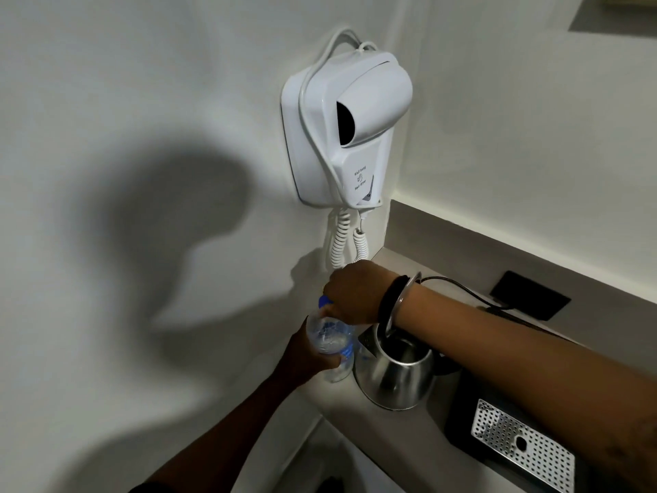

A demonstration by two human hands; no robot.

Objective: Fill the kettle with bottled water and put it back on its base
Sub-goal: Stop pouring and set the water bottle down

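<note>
**Bottle at kettle, cap end gripped**

My left hand (313,357) is wrapped around the clear bottle (329,341), just left of the steel kettle (394,375). My right hand (355,297) is closed over its blue cap (324,300). Kettle sits on the desk (391,439), lid open, shiny, below the wall hair dryer (350,119).

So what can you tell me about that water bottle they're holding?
The water bottle is small, clear, crinkly plastic with a blue cap and a blue-edged label. It stands roughly upright at the counter's left edge, just left of the open steel kettle. The left hand wraps its body; the right hand closes over the cap, as if twisting it. Water shows inside; the level is unclear.
</note>
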